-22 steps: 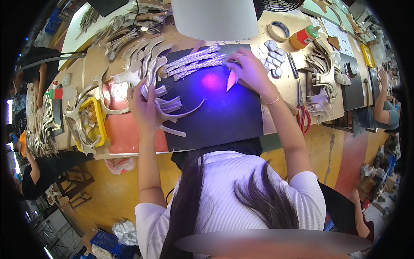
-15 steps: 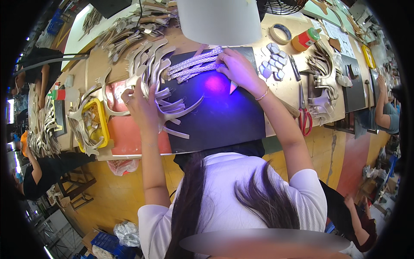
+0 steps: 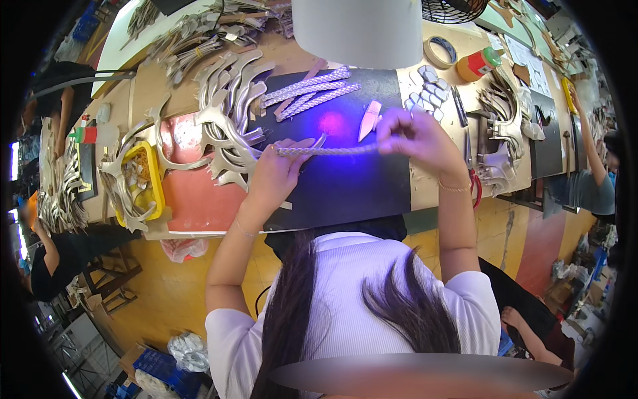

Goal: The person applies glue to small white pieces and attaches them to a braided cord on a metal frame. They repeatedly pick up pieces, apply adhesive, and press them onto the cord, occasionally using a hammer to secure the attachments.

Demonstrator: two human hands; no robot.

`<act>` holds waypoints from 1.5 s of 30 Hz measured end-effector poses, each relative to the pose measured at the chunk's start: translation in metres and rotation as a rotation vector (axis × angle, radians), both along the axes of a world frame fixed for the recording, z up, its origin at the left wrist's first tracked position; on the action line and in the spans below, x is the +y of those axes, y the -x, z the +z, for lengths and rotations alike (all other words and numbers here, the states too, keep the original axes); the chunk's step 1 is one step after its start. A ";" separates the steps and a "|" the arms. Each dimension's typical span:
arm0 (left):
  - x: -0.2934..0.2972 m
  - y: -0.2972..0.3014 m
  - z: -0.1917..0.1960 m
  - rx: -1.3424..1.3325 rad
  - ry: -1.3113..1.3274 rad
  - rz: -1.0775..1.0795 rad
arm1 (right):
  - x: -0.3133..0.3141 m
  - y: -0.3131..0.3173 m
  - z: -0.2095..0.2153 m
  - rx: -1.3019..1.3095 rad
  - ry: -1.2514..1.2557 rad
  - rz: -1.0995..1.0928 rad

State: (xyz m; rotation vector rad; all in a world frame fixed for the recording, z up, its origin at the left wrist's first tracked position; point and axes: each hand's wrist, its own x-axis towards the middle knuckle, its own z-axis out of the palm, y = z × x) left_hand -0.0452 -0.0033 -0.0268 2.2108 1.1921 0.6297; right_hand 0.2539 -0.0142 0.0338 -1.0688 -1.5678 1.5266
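A grey-white braided strip [image 3: 332, 151] stretches nearly level above the black mat [image 3: 359, 189]. My left hand [image 3: 274, 178] is closed on its left end, and a thin silvery pointed strip [image 3: 318, 142] sticks out by those fingers. At the other end, my right hand [image 3: 428, 145] has its fingertips closed on the braid. Several more braided strips [image 3: 312, 93] lie on the far part of the mat. Between them and my right hand is a pale pink pointed piece [image 3: 369, 121]. Curved silvery strap pieces [image 3: 226, 116] are heaped beyond my left hand.
A white lamp shade [image 3: 357, 33] hangs over the far side, with violet light on the mat. To the right are small white pads [image 3: 428, 93], a tape roll [image 3: 440, 52], a glue bottle [image 3: 480, 64] and red-handled scissors [image 3: 475, 187]. A yellow tray [image 3: 156, 186] stands left.
My right hand has left the braided pile and come nearer and right, with one braided strip now held. My left hand has moved right from the silvery straps and grips the strip's other end.
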 end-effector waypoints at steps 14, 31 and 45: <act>0.003 -0.023 -0.013 -0.033 0.015 -0.159 | -0.071 0.011 -0.044 0.067 0.440 -0.008; -0.051 -0.046 -0.013 0.250 -0.106 0.053 | -0.063 0.070 -0.066 -0.824 -0.279 -0.277; -0.056 -0.048 -0.021 0.237 -0.133 0.099 | -0.061 0.059 -0.083 -0.791 -0.593 -0.311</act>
